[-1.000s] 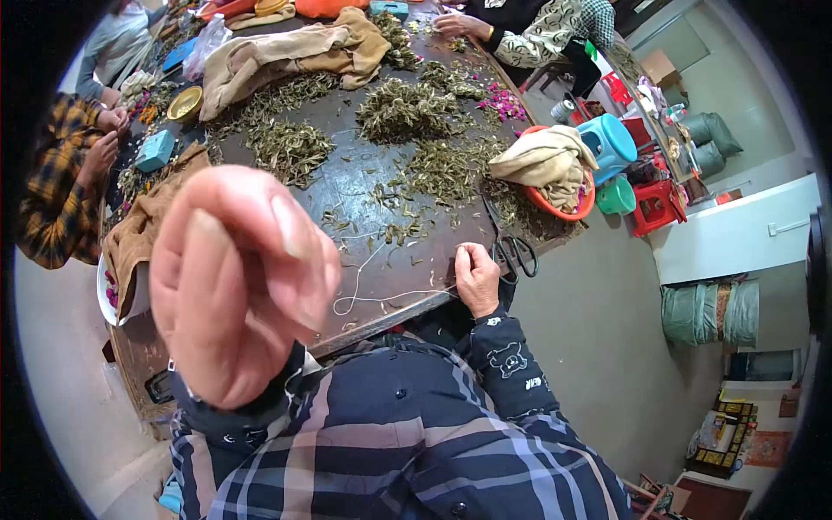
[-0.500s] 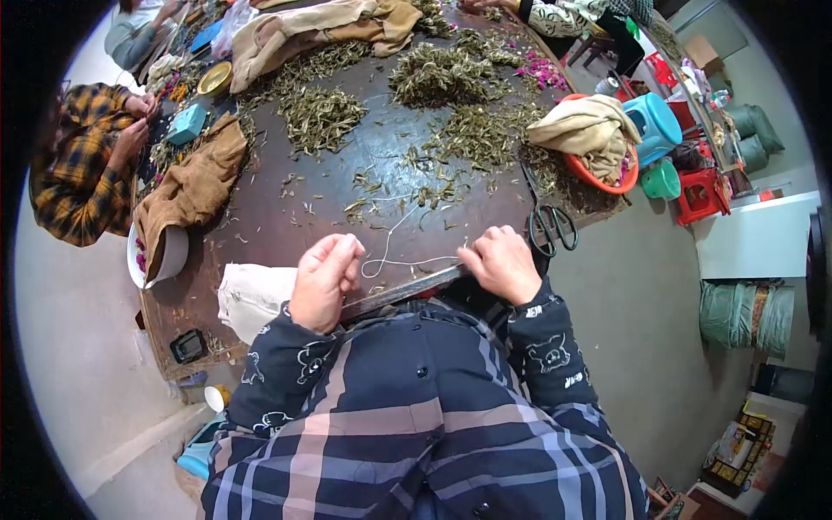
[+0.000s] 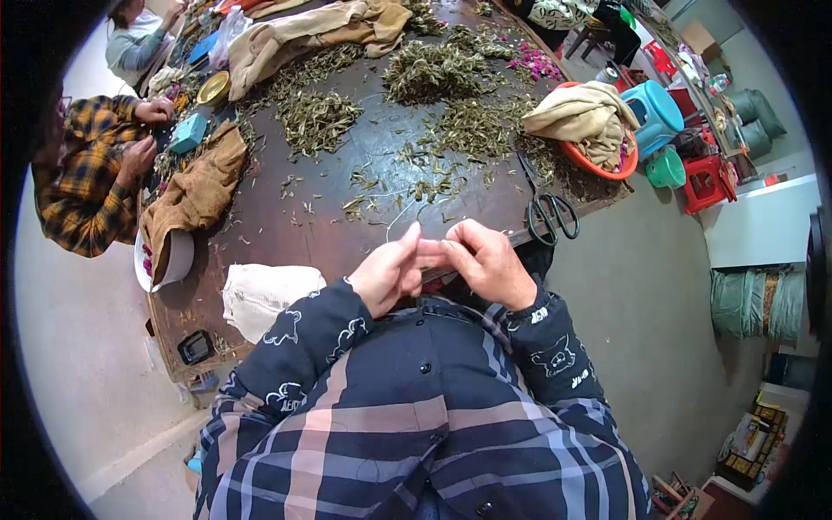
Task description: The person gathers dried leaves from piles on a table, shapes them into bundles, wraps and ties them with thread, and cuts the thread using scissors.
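Note:
My left hand [image 3: 392, 272] and my right hand [image 3: 490, 267] meet over the table's near edge, their fingertips touching. A thin white thread [image 3: 397, 217] runs from the tabletop to my left hand, whose thumb is raised and whose fingers point at the right hand. The right thumb and forefinger pinch together at the left fingertips; the thread end there is too fine to see. Black-handled scissors [image 3: 551, 217] lie at the table's right edge, close to my right hand. A folded white cloth [image 3: 269, 299] rests left of my left hand.
Dried greenish leaves [image 3: 438, 74] lie in heaps across the dark table [image 3: 286, 234]. An orange basin [image 3: 624, 165] with a beige cloth [image 3: 585, 121] stands at the right corner. Leftward are a brown cloth [image 3: 199, 182] over a white bucket [image 3: 178, 260] and a person in a checked shirt [image 3: 91, 173].
My hands have come together from apart; the left moved right and the right shifted slightly left. The stretch of thread between them no longer shows. The seated person's hands have moved apart.

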The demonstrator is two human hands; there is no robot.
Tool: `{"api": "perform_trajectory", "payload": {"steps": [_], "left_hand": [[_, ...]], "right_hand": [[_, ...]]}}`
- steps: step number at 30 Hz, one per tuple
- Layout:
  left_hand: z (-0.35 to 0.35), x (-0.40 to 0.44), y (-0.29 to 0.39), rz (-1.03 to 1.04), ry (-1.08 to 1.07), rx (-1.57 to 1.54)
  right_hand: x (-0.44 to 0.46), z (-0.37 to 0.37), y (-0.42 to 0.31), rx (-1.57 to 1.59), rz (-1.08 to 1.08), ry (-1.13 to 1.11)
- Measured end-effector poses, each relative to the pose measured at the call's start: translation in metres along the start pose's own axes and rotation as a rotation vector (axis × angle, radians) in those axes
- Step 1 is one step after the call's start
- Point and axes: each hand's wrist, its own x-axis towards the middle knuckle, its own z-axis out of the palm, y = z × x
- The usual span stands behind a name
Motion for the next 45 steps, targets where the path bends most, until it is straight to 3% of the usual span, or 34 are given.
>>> {"api": "perform_trajectory", "payload": {"steps": [5, 10, 13, 15, 20, 23, 26, 28, 30, 31, 35, 38, 40, 43, 45], "left_hand": [[0.0, 0.015, 0.024, 0.207, -0.164, -0.308], [-0.006, -0.011, 0.064, 0.392, -0.248, -0.32], [-0.011, -0.034, 0.078, 0.469, -0.233, -0.251], [-0.014, -0.05, 0.082, 0.569, -0.081, -0.201], [-0.042, -0.093, 0.088, 0.607, 0.033, -0.073], [-0.059, -0.12, 0.082, 0.574, 0.202, 0.078], [-0.089, -0.15, 0.073, 0.449, 0.44, 0.455], [-0.115, -0.17, 0.062, 0.383, 0.522, 0.542], [-0.139, -0.183, 0.049, 0.608, 0.957, 1.585], [-0.144, -0.188, 0.05, 0.606, 0.961, 1.578], [-0.148, -0.211, 0.072, 0.401, 1.261, 1.676], [-0.134, -0.194, 0.076, 0.501, 1.232, 1.438], [-0.138, -0.168, 0.066, 0.678, 1.061, 1.313], [-0.153, -0.121, 0.04, 0.746, 1.044, 1.343], [-0.171, -0.099, 0.02, 0.66, 0.958, 1.514]], "right_hand": [[-0.01, -0.007, -0.015, 0.02, -0.036, -0.059], [-0.023, -0.023, -0.011, 0.133, 0.084, -0.07], [-0.027, -0.035, -0.011, 0.121, 0.141, -0.073], [-0.03, -0.041, -0.01, 0.109, 0.194, -0.075], [-0.042, -0.053, -0.007, 0.083, 0.266, -0.087], [-0.055, -0.055, -0.001, -0.007, 0.305, -0.095], [-0.067, -0.057, 0.009, -0.099, 0.345, -0.093], [-0.072, -0.059, 0.016, -0.405, 0.033, -0.045], [-0.075, -0.062, 0.02, -0.701, -0.288, 0.001], [-0.073, -0.066, 0.015, -0.703, -0.29, -0.006], [-0.051, -0.088, -0.03, -0.413, 0.282, -0.014], [-0.026, -0.073, -0.044, -0.376, 0.201, 0.046], [-0.008, -0.061, -0.052, -0.335, 0.134, 0.105], [0.011, -0.044, -0.035, -0.418, -0.025, 0.062], [0.023, -0.036, -0.021, -0.472, -0.076, 0.019]]}}
